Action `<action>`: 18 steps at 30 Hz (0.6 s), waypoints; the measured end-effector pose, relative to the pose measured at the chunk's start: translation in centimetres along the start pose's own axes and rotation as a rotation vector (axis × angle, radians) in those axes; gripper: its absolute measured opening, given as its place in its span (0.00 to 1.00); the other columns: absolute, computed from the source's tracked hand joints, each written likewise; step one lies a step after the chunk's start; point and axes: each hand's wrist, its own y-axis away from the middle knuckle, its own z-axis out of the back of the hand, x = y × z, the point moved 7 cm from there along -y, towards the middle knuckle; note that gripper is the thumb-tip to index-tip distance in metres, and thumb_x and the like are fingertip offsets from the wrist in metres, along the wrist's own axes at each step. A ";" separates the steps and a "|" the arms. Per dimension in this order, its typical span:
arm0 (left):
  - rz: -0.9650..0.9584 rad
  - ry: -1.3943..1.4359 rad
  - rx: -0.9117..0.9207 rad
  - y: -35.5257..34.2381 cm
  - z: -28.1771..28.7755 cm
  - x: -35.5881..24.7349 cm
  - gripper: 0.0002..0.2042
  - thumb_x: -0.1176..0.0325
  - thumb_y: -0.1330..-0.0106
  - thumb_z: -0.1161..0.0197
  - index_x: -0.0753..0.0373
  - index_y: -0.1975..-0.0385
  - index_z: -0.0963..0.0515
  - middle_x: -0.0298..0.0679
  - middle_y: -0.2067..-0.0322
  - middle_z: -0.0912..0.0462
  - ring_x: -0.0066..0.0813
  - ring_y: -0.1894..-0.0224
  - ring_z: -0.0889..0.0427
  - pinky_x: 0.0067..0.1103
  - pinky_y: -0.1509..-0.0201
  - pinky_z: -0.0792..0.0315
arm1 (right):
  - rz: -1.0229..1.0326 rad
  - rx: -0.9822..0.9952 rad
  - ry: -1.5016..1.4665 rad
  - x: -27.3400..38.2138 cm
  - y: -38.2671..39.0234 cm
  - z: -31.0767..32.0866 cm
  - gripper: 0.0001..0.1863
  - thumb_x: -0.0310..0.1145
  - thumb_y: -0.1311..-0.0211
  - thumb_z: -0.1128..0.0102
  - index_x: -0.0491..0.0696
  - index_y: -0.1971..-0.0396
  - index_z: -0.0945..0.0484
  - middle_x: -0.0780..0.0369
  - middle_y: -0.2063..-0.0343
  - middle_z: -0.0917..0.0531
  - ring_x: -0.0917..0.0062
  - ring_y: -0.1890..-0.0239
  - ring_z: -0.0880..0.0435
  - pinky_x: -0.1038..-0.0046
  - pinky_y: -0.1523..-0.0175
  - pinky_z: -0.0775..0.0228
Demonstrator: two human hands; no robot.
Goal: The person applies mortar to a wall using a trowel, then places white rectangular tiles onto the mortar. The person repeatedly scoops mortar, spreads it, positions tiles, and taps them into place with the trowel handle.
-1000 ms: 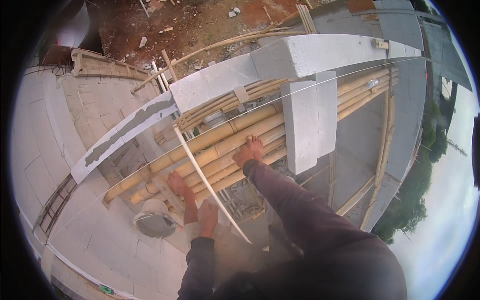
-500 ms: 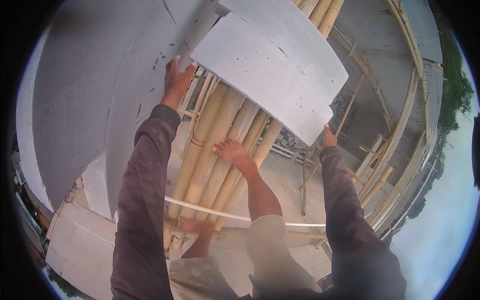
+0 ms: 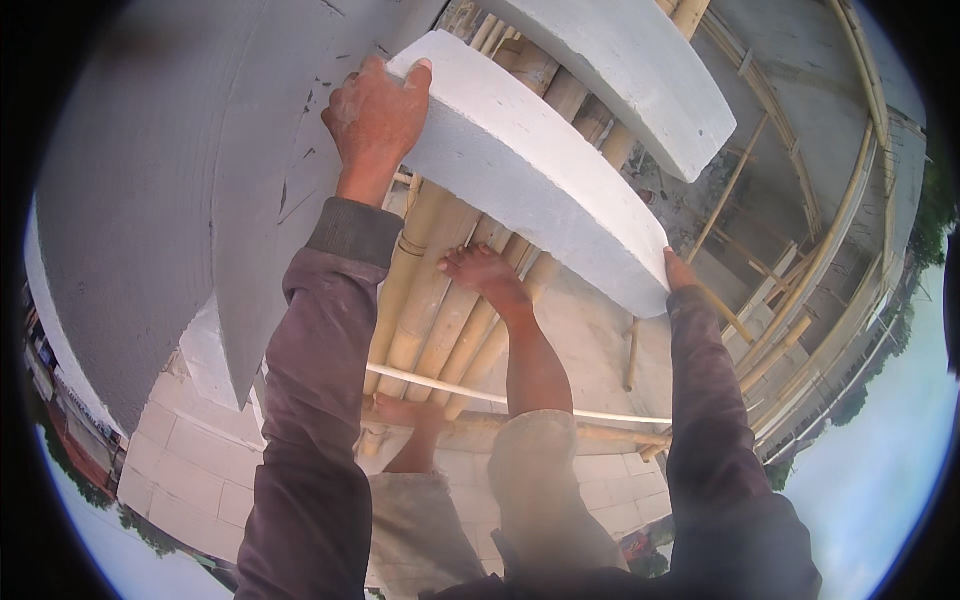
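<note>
I hold a long pale-grey lightweight concrete block (image 3: pixel 530 175) by its two ends, tilted so that its narrow white edge faces up. My left hand (image 3: pixel 378 120) is closed on the left end, with the thumb over the top edge. At the right end my right hand (image 3: pixel 680 272) grips the corner; most of its fingers are hidden behind the block. Just beyond it, apart from it, a second pale block (image 3: pixel 630 75) lies across the bamboo poles (image 3: pixel 430 290). My bare feet stand on those poles.
A large grey wall (image 3: pixel 150 200) rises close on my left. A thin white pole (image 3: pixel 480 392) crosses the bamboo near my feet. On the right are bamboo scaffold rails (image 3: pixel 855 220) and a lower concrete floor (image 3: pixel 590 340), with open sky beyond.
The near block has turned from its broad face showing to its narrow edge up. A gap now separates it from the block behind. My left hand has moved up onto its end.
</note>
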 end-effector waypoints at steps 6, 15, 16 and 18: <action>0.056 -0.157 0.119 2.4 1.5 -0.2 0.30 0.43 0.31 0.45 0.68 0.49 0.21 0.56 0.56 0.17 0.52 0.47 0.21 0.48 0.40 0.40 | 0.032 0.200 0.578 -0.4 0.9 -2.9 0.43 0.66 0.33 0.52 0.40 0.37 0.26 0.39 0.34 0.32 0.50 0.29 0.33 0.59 0.28 0.41; -0.216 -0.354 0.166 1.6 0.2 -2.1 0.36 0.46 0.32 0.39 0.60 0.30 0.36 0.53 0.36 0.28 0.50 0.35 0.27 0.53 0.31 0.43 | 0.269 0.345 0.802 9.2 6.3 -1.2 0.39 0.61 0.37 0.41 0.41 0.41 0.23 0.43 0.43 0.21 0.52 0.34 0.26 0.61 0.30 0.39; -0.421 -0.390 0.144 2.2 0.6 -3.2 0.35 0.49 0.32 0.39 0.58 0.28 0.39 0.51 0.33 0.32 0.49 0.32 0.31 0.54 0.29 0.46 | 0.315 0.158 0.476 11.5 7.8 0.2 0.39 0.59 0.40 0.36 0.42 0.39 0.24 0.44 0.42 0.22 0.53 0.34 0.28 0.61 0.29 0.40; -0.792 -0.545 0.119 4.6 0.6 -4.2 0.36 0.55 0.32 0.38 0.54 0.26 0.42 0.47 0.28 0.40 0.47 0.27 0.39 0.56 0.26 0.50 | 0.355 -0.184 -0.094 12.3 14.1 2.0 0.42 0.54 0.46 0.28 0.44 0.36 0.27 0.47 0.40 0.24 0.54 0.32 0.30 0.60 0.28 0.41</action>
